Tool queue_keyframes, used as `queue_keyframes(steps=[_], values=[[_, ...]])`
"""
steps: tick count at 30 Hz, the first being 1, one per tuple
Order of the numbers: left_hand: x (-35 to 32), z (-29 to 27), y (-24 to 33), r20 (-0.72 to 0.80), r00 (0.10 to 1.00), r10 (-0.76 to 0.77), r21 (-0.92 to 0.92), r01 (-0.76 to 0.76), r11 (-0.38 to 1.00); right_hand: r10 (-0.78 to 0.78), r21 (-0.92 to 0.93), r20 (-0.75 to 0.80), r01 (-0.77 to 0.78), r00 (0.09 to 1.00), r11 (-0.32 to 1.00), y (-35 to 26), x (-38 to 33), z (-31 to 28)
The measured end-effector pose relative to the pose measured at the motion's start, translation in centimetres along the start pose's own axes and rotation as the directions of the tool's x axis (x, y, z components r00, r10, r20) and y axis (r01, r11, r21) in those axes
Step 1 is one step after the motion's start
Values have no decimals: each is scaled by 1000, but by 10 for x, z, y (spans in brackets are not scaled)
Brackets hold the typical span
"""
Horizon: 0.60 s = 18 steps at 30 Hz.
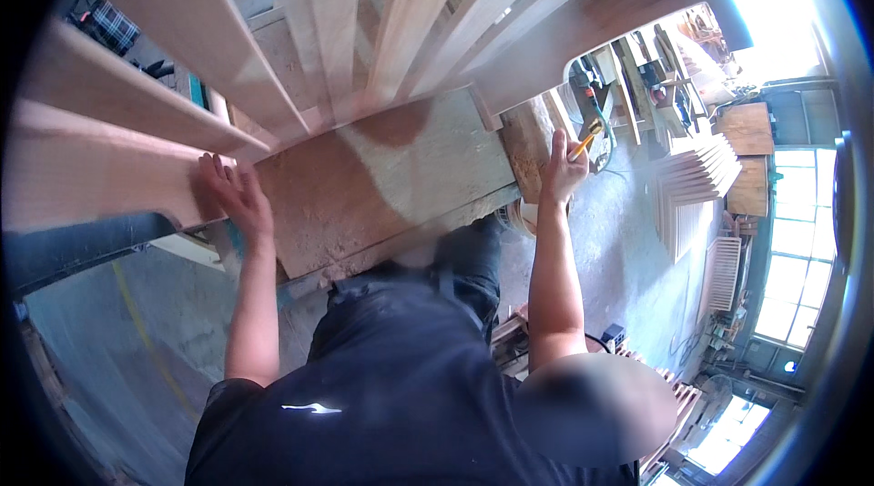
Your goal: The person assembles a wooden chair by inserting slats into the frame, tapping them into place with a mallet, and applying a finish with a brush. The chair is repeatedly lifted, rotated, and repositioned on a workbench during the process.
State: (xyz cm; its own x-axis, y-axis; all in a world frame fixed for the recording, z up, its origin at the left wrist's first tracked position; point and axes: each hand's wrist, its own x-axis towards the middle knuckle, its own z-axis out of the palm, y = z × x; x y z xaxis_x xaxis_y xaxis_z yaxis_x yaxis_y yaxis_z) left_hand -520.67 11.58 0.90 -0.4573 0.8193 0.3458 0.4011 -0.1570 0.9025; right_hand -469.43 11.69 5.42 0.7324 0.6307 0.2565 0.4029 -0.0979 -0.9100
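A large wooden frame with wide slats (332, 22) stands on the bench top in front of me. My left hand (238, 195) rests against the inner end of its left side board (100, 167), fingers spread. Over at the right, beside the frame's right side board (546, 58), my right hand (564, 172) is raised and closed on a thin yellow pencil (580, 148). Its tip points up and to the right. Between my hands lies the worn plywood bench top (364, 204), partly in shadow, with sawdust along its near edge.
A stack of pale boards (701, 172) stands on the floor at the right. Beyond the frame's right side are tools and wood pieces (637, 76). A slatted panel (724, 272) leans near the windows. The bench's near edge is close to my body.
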Motion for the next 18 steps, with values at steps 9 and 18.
queue_keyframes(steps=[9, 18], values=[[66, -13, -109, -128, 987, -101, 52, 109, 993, -139, -243, 313, 221, 940, 945, 0, 60, 64], [64, -1, -85, -200, 954, -222, 269, 272, 924, -141, -309, 336, 250, 931, 917, 9, 82, 93]])
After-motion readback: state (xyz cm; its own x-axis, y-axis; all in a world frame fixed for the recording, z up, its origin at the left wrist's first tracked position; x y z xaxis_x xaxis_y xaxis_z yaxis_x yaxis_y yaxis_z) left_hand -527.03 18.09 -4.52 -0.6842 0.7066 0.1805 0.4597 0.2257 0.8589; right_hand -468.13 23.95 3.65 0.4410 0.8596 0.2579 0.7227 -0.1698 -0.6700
